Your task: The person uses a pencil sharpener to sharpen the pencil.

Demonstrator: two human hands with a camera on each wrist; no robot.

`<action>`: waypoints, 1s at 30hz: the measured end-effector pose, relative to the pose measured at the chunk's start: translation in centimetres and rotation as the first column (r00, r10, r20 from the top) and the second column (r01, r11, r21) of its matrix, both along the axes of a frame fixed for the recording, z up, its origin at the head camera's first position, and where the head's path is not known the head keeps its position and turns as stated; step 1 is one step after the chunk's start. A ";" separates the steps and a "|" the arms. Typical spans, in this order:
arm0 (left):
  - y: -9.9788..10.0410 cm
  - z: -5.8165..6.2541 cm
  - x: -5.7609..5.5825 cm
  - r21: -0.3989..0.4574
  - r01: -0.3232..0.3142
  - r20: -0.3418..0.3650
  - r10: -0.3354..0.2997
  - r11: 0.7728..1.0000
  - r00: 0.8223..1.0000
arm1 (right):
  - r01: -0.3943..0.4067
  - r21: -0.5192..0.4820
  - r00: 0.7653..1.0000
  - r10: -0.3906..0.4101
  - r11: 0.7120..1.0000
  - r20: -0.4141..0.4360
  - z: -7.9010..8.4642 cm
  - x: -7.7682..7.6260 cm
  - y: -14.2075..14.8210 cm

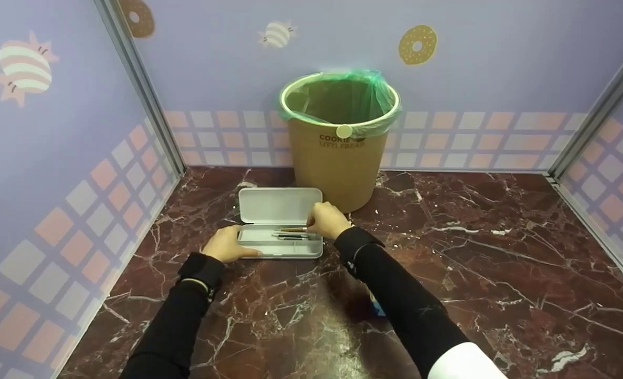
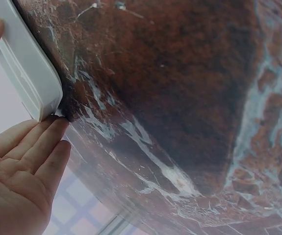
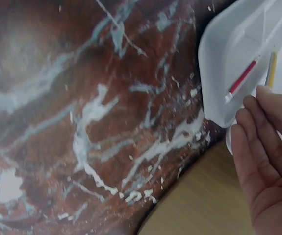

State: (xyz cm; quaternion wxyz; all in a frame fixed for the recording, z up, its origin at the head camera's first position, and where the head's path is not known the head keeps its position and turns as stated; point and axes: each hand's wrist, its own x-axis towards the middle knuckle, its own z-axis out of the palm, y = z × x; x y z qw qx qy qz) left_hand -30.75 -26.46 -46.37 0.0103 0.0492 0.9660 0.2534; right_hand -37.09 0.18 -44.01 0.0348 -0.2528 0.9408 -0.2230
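A white pencil case [image 1: 279,249] stands on the marble-patterned table with its lid [image 1: 279,205] raised at the back. My left hand [image 1: 225,245] holds its left end, thumb along the front edge and fingers at the side; the left wrist view shows those fingers nearly straight at the corner. Over the case's right end, my right hand [image 1: 328,220] pinches the end of a yellow pencil [image 3: 272,68]. A red pencil [image 3: 242,81] lies beside it inside the case. The fingertips of the right hand partly hide the yellow pencil's end.
A tan trash bin [image 1: 337,168] with a green liner [image 1: 377,87] stands right behind the case, against the patterned wall. White crumbs [image 3: 131,196] are scattered on the table near it. Something blue [image 1: 377,306] shows partly from under the right forearm.
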 end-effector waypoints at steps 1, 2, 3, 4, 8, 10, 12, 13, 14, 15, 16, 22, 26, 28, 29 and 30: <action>0.0 0.0 0.0 0.000 0.002 0.002 -0.002 1.000 1.000 | 0.013 0.001 1.000 -0.013 1.000 0.005 -0.1 0.1 -0.1; 0.0 -0.1 -0.1 -0.001 0.004 0.003 -0.004 1.000 1.000 | 0.026 -0.002 1.000 -0.026 1.000 0.010 -0.3 0.1 -0.1; 0.0 0.0 -0.1 -0.003 0.009 0.001 -0.009 1.000 1.000 | 0.037 -0.003 0.999 -0.037 0.999 0.007 -0.4 0.1 -0.2; 0.0 0.0 -0.1 -0.003 0.010 0.001 -0.010 1.000 1.000 | 0.046 -0.005 0.999 -0.046 0.999 0.000 -0.6 0.2 -0.2; -0.1 0.0 -0.1 -0.009 0.009 -0.003 -0.009 1.000 1.000 | 0.073 -0.002 0.997 -0.073 0.997 -0.027 -1.1 0.1 -0.5; -0.1 0.0 0.0 -0.011 0.009 -0.005 -0.009 1.000 1.000 | 0.089 0.007 0.995 -0.088 0.996 -0.036 -1.3 0.1 -0.7; -0.2 0.0 0.0 -0.011 0.013 -0.006 -0.013 1.000 1.000 | 0.104 0.025 0.994 -0.103 0.994 -0.047 -1.4 0.2 -0.9; -0.1 0.1 0.0 -0.013 0.017 -0.007 -0.018 1.000 1.000 | 0.113 0.034 0.992 -0.112 0.993 -0.053 -1.4 0.3 -1.0; -0.1 0.1 0.0 -0.012 0.021 -0.007 -0.021 1.000 1.000 | 0.121 0.045 0.991 -0.119 0.992 -0.060 -1.4 0.4 -1.1; -0.1 0.1 0.0 -0.013 0.023 -0.006 -0.023 1.000 1.000 | 0.127 0.058 0.990 -0.123 0.990 -0.070 -1.3 0.4 -1.2; 0.0 0.1 0.0 -0.011 0.021 -0.003 -0.021 1.000 1.000 | 0.131 0.073 0.989 -0.126 0.989 -0.078 -1.3 0.6 -1.4; 0.1 0.2 0.2 -0.013 0.023 -0.004 -0.023 1.000 1.000 | 0.149 0.154 0.985 -0.133 0.977 -0.109 -1.3 1.0 -1.9; 0.1 0.2 0.2 -0.017 0.020 -0.008 -0.020 1.000 1.000 | 0.150 0.182 0.983 -0.127 0.972 -0.133 -1.4 1.0 -2.1; 0.0 0.2 0.2 -0.015 0.019 -0.006 -0.019 1.000 1.000 | 0.153 0.187 0.982 -0.127 0.970 -0.140 -1.5 1.0 -2.2; 0.0 0.1 0.2 -0.013 0.022 -0.005 -0.022 1.000 1.000 | 0.153 0.190 0.982 -0.127 0.970 -0.142 -1.5 1.0 -2.2; 0.0 0.1 0.2 -0.012 0.022 -0.004 -0.022 1.000 1.000 | 0.153 0.192 0.981 -0.126 0.969 -0.146 -1.5 1.1 -2.2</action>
